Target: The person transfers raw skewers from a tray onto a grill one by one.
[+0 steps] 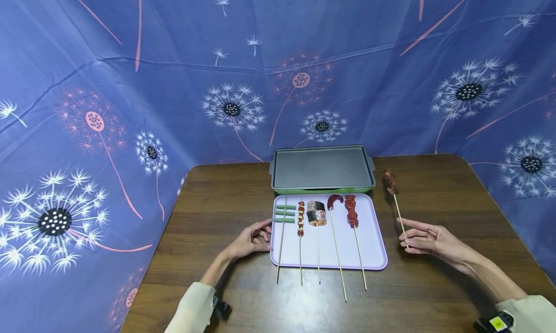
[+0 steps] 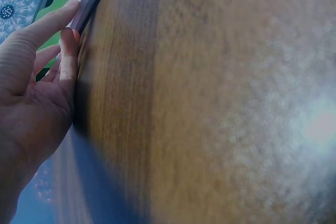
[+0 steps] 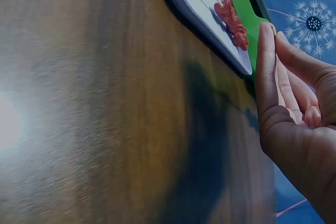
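Observation:
A pale lavender tray [image 1: 369, 246] lies on the table with several skewers on it. My left hand [image 1: 251, 239] pinches the tray's left rim; the left wrist view shows the thumb [image 2: 52, 22] at the rim. To the right of the tray, my right hand [image 1: 436, 243] holds a brown meat skewer [image 1: 389, 181] by the lower stick, meat end up and away from me. On the tray, from left to right, are a green vegetable skewer [image 1: 284, 214], a small red-and-yellow skewer [image 1: 300, 217], a silvery-dark chunk skewer [image 1: 316, 212], a curled dark-red skewer [image 1: 335, 201] and a red meat skewer [image 1: 352, 211].
Behind the tray, close to its far rim, stands a rectangular grill pan [image 1: 321, 168] with a dark top and green base. The wooden table [image 1: 208, 193] ends at a blue dandelion-print cloth [image 1: 182, 91]. Stick ends overhang the tray's near rim.

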Motion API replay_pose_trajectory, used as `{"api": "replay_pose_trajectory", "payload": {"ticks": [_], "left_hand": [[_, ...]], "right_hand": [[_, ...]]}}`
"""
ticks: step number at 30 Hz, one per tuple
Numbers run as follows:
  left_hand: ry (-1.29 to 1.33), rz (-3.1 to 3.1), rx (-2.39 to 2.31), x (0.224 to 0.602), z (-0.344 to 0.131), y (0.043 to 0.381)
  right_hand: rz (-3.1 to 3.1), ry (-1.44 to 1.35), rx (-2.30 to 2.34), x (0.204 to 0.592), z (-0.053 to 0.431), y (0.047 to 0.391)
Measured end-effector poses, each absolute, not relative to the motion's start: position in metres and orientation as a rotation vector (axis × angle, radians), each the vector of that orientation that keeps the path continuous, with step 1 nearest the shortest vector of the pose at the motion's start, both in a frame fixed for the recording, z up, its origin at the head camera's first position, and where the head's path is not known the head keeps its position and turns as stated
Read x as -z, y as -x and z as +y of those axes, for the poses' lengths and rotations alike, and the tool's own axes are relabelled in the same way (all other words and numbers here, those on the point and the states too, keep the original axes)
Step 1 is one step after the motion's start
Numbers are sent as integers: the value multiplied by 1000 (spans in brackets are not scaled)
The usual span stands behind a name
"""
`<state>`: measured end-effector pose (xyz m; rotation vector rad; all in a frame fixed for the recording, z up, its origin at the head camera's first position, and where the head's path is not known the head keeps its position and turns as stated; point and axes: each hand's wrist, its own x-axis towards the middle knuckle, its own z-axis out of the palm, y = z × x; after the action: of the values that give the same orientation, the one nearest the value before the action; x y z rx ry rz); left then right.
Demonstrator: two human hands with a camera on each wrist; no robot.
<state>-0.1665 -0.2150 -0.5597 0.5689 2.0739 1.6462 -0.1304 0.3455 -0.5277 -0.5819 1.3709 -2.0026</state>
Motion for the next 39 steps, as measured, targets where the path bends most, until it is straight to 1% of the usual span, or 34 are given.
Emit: {"api": "replay_pose_trajectory", "payload": {"ticks": [13,20,28,35,39], "left_hand": [[-604,2081,-1648,561,-217,166],[-589,2085,-1636,560,-215,167],[-570,2086,-1649,561,-216,166],[-568,2078,-1658,561,-216,166],[-558,2078,-1654,560,-216,165]], "right_hand": [[1462,607,1977,503,338,154],[1542,616,1946,492,326,166],[1581,569,1915,490,305,180],[1498,470,1947,494,291,190],[1402,494,1971,501,289,194]]}}
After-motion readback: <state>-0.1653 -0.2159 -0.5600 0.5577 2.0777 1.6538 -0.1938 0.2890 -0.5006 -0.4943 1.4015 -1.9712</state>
